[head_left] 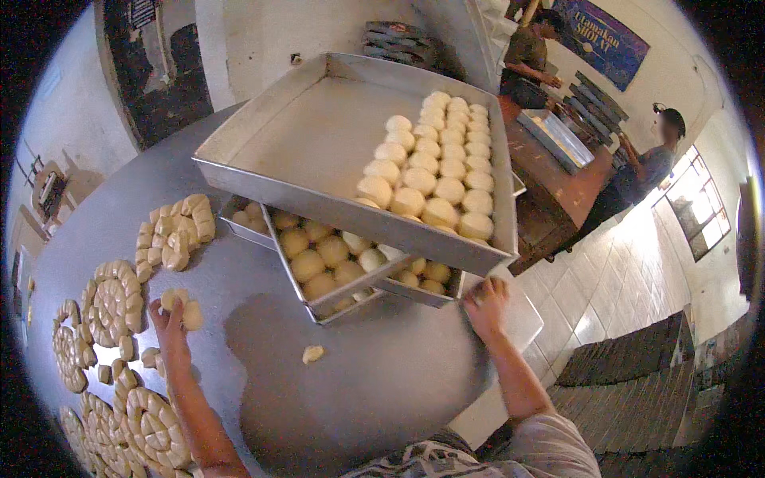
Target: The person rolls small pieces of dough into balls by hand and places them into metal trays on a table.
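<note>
My left hand (169, 325) is closed on pale dough pieces (191, 315) at the left of the grey table, beside coiled rows of cut dough (114, 303). My right hand (488, 307) rests with curled fingers by the near right corner of a large metal tray (319, 111); anything under those fingers is hidden. Rows of round dough balls (430, 171) fill the right part of this tray, while its left part is bare. A small scrap of dough (313, 354) lies alone between my hands.
Beneath the large tray, smaller trays (323, 311) of dough balls are stacked crosswise. More cut dough coils (155, 426) lie at the near left. Two people stand at a brown table (550, 179) at the back right, with a metal tray (558, 139) on it.
</note>
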`<state>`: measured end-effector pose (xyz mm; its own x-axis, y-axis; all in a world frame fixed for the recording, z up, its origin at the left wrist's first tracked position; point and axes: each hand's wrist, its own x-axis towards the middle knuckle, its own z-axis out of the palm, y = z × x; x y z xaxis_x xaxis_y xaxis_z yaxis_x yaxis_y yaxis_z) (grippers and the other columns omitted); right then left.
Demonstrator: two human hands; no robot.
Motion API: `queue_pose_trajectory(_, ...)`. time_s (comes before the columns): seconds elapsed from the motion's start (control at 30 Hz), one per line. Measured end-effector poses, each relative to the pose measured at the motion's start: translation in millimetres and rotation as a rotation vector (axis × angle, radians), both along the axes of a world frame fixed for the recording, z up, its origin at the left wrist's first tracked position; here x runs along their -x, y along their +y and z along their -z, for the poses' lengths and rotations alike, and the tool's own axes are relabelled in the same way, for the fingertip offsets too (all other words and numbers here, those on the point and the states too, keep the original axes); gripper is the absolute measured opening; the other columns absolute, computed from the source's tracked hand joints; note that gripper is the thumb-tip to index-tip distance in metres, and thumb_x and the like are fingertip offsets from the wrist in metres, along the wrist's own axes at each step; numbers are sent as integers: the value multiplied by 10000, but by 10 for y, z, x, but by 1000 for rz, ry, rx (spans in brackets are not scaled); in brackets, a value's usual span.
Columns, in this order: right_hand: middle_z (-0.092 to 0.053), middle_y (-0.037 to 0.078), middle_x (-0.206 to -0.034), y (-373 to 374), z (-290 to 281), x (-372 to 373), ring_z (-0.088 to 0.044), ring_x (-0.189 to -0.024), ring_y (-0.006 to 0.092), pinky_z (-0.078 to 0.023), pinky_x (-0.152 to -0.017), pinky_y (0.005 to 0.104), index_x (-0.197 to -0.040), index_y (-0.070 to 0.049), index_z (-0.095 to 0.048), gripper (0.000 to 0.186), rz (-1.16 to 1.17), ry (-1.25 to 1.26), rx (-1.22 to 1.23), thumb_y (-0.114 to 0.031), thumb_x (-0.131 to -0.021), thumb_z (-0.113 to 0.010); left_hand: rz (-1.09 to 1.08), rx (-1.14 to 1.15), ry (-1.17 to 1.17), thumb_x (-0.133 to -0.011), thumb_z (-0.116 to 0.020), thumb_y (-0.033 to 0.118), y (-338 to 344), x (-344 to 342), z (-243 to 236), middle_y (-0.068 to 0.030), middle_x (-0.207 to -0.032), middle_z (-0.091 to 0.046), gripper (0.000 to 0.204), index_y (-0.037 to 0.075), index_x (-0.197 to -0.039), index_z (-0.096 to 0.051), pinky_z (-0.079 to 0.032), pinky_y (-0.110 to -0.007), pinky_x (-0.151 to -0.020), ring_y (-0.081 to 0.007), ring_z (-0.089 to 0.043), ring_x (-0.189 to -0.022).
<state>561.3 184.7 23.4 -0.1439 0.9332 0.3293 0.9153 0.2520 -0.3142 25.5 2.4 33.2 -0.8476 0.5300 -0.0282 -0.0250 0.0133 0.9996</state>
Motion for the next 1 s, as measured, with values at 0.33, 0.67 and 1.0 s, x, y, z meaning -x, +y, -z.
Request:
queue_pose_trajectory(0.33, -540, 161, -976, 72, 130, -224, -480, -962, 352, -381, -875, 432, -898, -22, -547, 268, -172, -57, 12, -157, -683, -634, 380, -422, -601, -791, -575, -29, -348, -1778, -292, -85, -1017, -546, 353, 47, -1113, -451, -518, -330, -780, -191, -573, -923)
queue_pose_trajectory(0.67, -608, 46, -921, 623, -1226, -628, -574, -864, 163, -464, -791, 290, -1008, -18, -608, 288, -303, 936, 699, -90, -732, -565, 31, -398, -469, -794, -551, -41, -646, -2515, -482, -82, -970, -554, 310, 101, -1047, -441, -532, -318, -717, -186, -591, -849)
queue_pose_trajectory(1.0, -631, 128, -987, 2470, -2778, 1512, -590, -935, 285, -457, -833, 366, -1084, -54, -578, 291, -707, 338, -246, -189, -825, -576, -159, -416, -449, -771, -591, 5, -576, -3527, -517, -73, -923, -515, 330, 104, -1031, -413, -519, -309, -701, -175, -564, -845)
